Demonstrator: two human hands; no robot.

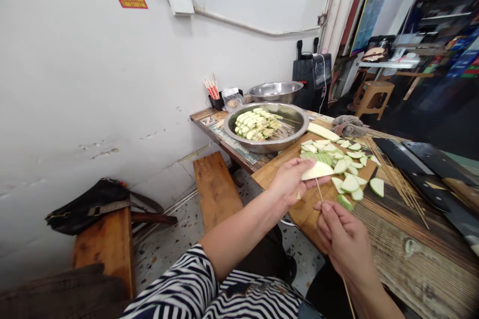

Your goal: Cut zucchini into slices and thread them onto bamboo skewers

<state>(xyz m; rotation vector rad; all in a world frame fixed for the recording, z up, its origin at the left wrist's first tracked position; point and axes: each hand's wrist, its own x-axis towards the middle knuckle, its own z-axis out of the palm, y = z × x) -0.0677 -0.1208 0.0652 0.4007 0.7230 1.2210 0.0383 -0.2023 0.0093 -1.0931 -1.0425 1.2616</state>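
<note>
Over the near edge of the cutting board (275, 173), my left hand (294, 179) holds a pale half-round vegetable slice (317, 171) between thumb and fingers. My right hand (339, 227) is closed on a thin wooden skewer (319, 190), whose upper end meets the lower edge of that slice. Many green-edged slices (351, 183) lie loose on the board just beyond my hands. A metal basin (265, 147) behind the board holds a pile of skewered slices (254, 123).
Loose skewers (398, 179) and dark-bladed knives (411, 172) lie on the table's right. Behind are a grey cloth (350, 125), a second metal basin (276, 91) and a black speaker (312, 79). A wooden bench (215, 189) stands left of the table.
</note>
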